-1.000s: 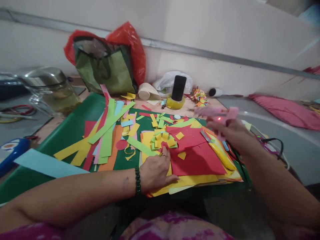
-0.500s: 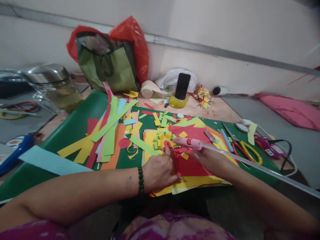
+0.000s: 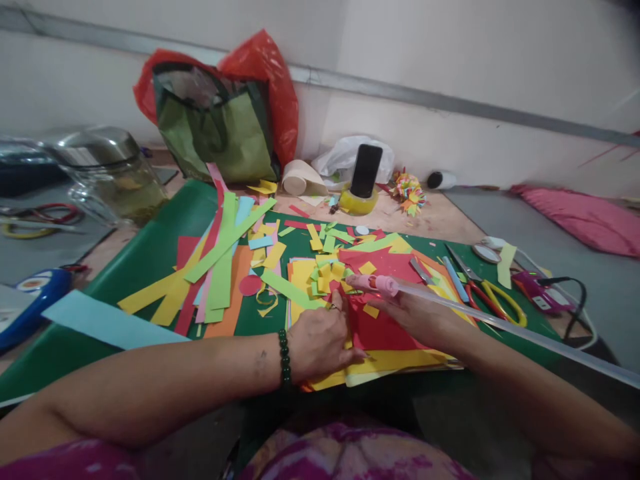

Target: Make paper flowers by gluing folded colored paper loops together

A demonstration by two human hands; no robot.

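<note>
My left hand (image 3: 320,333) wears a dark green bead bracelet (image 3: 285,357). Its index finger is stretched out and rests on the near edge of a paper flower (image 3: 327,275) made of curled yellow and green pieces with red in the middle. The thumb is apart on the red sheet (image 3: 385,330); the other fingers are bent under. My right hand (image 3: 407,310) is closed around a pink hot glue gun (image 3: 380,285), partly hidden behind it. A long clear glue stick (image 3: 480,317) runs out of its back end, and its tip points at the flower.
Colored paper strips (image 3: 220,267) lie left on the green mat (image 3: 163,247). To the right are scissors (image 3: 493,293), a blue stick (image 3: 455,279) and a purple device (image 3: 540,291) with cables. A phone (image 3: 367,170) leans in yellow tape (image 3: 358,202); a glass jug (image 3: 113,177) stands left.
The glue gun's back end has shifted slightly left and down with my right hand. My left finger stays at the flower's near edge. The rest looks the same.
</note>
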